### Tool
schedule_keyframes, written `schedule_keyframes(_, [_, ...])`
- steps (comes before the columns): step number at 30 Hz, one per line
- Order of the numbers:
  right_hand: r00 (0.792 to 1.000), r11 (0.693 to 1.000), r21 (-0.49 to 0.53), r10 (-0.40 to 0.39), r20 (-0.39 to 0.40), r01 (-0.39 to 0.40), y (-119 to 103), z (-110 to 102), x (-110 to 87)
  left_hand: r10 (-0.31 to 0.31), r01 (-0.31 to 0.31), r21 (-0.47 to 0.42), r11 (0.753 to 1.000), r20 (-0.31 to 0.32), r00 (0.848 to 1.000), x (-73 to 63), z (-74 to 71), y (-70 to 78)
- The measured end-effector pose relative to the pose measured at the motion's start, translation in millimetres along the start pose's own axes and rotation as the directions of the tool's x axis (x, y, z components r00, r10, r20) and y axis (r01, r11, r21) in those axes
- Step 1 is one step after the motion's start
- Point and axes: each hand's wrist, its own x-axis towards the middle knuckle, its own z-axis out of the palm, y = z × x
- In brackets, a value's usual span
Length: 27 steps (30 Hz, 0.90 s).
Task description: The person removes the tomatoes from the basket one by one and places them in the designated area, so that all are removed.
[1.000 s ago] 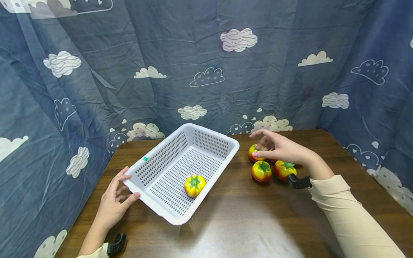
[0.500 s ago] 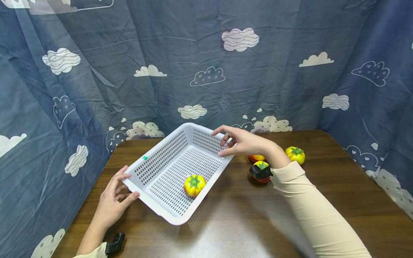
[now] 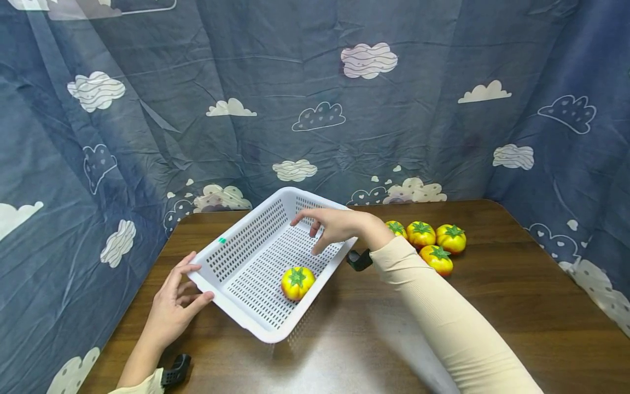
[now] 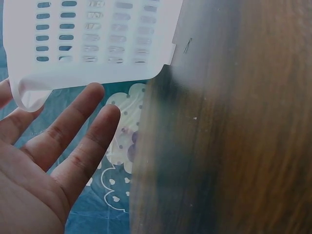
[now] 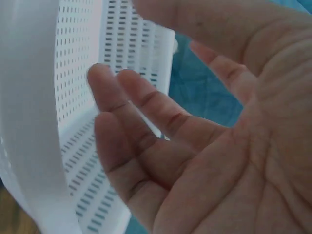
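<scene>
A white perforated plastic basket (image 3: 266, 320) stands at an angle on the table, with one yellow-and-red toy tomato (image 3: 297, 283) in it near the right wall. My left hand (image 3: 172, 309) grips the basket's near-left corner, thumb and forefinger at the rim; the left wrist view shows other fingers (image 4: 80, 156) stretched out beneath. Over the basket's right side hangs my right hand (image 3: 334, 224), fingers loosely bent and holding nothing. In the right wrist view its palm and bent fingers (image 5: 141, 146) are bare beside the basket wall.
Several more toy tomatoes (image 3: 436, 259) lie grouped on the brown wooden table (image 3: 521, 306), right of the basket. My right sleeve (image 3: 443, 317) crosses in front of them and may hide some. A blue cloud-print curtain (image 3: 315, 148) hangs behind the table.
From over the tomatoes, my right hand has moved left to above the basket, with nothing in it. My left hand, the basket and the tomato in it have stayed put.
</scene>
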Motion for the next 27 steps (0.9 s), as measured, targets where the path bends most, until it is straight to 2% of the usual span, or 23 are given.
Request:
schedule_keyframes(8, [0.989, 0.993, -0.081, 0.095, 0.113, -0.087, -9, 13, 23.0, 0.01, -0.01, 0.008, 1.0, 0.002, 1.0, 0.3, -0.9, 0.4])
schedule_keyframes(15, [0.96, 0.975, -0.169, 0.177, 0.217, -0.142, -18, 22, 33.2, 0.008, -0.008, 0.022, 1.0, 0.0, 1.0, 0.3, -1.4, -0.4])
schedule_keyframes(18, [0.946, 0.973, -0.164, 0.198, 0.256, -0.159, -21, 24, 35.4, 0.009, -0.009, 0.029, 1.0, 0.0, 1.0, 0.5, -1.5, -0.6])
schedule_keyframes(24, [0.935, 0.977, -0.139, 0.199, 0.292, -0.164, -24, 27, 39.8, 0.01, -0.01, 0.025, 1.0, 0.002, 1.0, 0.5, -2.3, 0.2])
schedule_keyframes(27, [0.923, 0.972, -0.136, 0.224, 0.312, -0.19, -26, 27, 41.5, 0.014, -0.014, 0.027, 1.0, 0.003, 1.0, 0.5, -2.3, 0.0])
